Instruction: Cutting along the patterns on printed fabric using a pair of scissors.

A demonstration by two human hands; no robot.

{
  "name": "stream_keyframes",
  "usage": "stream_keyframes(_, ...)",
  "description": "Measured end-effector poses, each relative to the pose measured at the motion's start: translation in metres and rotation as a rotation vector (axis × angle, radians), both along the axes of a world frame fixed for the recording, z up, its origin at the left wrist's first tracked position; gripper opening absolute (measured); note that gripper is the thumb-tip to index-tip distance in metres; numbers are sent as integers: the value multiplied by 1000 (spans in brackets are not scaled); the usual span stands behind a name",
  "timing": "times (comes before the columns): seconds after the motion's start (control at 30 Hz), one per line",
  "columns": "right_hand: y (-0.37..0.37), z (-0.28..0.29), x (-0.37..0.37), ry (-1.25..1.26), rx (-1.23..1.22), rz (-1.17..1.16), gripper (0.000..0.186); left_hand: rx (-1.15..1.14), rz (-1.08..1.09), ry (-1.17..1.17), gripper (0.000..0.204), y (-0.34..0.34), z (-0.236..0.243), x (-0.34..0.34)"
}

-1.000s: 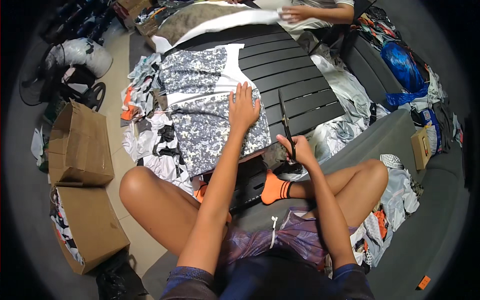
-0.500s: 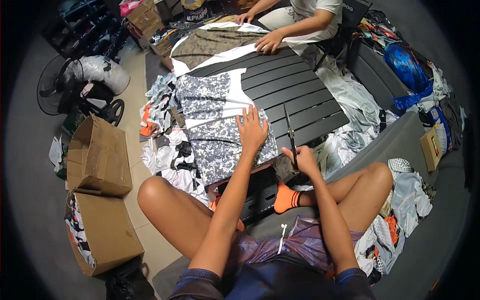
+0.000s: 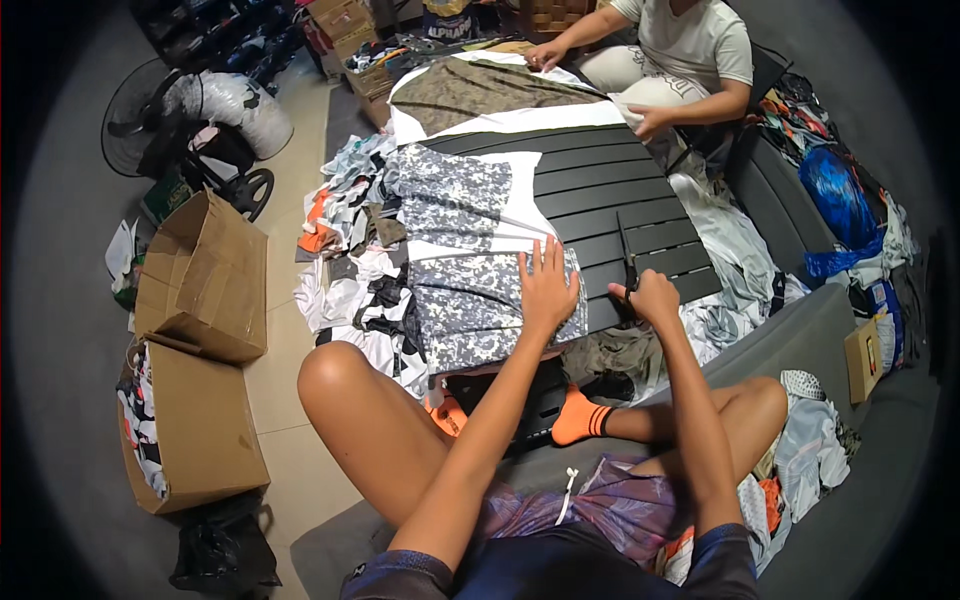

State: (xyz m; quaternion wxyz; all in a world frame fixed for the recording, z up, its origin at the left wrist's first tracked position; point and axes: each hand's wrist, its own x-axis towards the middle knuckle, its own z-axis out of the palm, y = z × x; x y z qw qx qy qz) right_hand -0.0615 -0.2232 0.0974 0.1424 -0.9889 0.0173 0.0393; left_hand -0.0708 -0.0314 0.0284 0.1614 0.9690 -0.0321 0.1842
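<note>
My left hand (image 3: 549,288) lies flat with fingers spread on a piece of grey-and-white camouflage cloth (image 3: 470,312). Beyond it on the same slatted black table (image 3: 640,235) is more of this print with a white margin (image 3: 535,205). My right hand (image 3: 655,298) grips a pair of scissors (image 3: 627,250) by the handles, at the table's near right edge. Their blades point away from me over the slats, apart from the cloth. Whether the blades are fully together is hard to make out.
Across the table a person (image 3: 690,60) handles a brown-green camouflage cloth (image 3: 490,90) with white edges. Scraps (image 3: 350,215) heap along the table's left side. Cardboard boxes (image 3: 205,420) and a fan (image 3: 135,120) stand at left. Grey sofa seating (image 3: 800,310) is at right.
The view has shifted, so the table sits farther right. My left hand stays flat on the cloth, scissors still in my right. The other person's near hand has moved to the brown-green cloth's right end.
</note>
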Motion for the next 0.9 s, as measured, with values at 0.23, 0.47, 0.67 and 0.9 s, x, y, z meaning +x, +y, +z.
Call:
stream_keyframes(0.23,13,18,46,312,-111,259,59,-11,13,26,60,9,4,-3)
stream_keyframes(0.47,47,34,72,300,-186,261,47,-28,5,59,60,19,7,-1)
stream_keyframes(0.67,156,44,159,48,238,482,28,6,-14,148,61,31,14,-3)
stream_keyframes(0.9,248,-58,220,-308,263,377,35,-358,-96,19,59,22,23,-16)
